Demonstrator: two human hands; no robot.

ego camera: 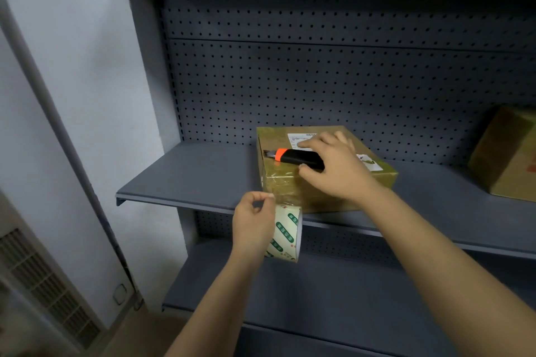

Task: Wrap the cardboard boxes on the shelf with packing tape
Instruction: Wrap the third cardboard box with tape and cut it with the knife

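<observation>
The cardboard box point(377, 175) sits at the front edge of the shelf point(188, 174). The right hand point(333, 165) grips a utility knife point(298, 158) on the box top, blade out. The left hand point(253, 220) pinches the packing tape roll point(287, 236) just below the box's corner. A slip while cutting could bring the blade onto those pinching fingers, and a hard tug on the tape could drag the box off the edge.

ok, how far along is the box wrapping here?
Done: the near box already has glossy tape across its front-left corner. In hand: the left hand holds the tape roll just below that corner, and the right hand grips the utility knife on the box top, likely to cut the strip. Left: the second box at the right of the shelf; whether it is taped, I cannot tell.
</observation>
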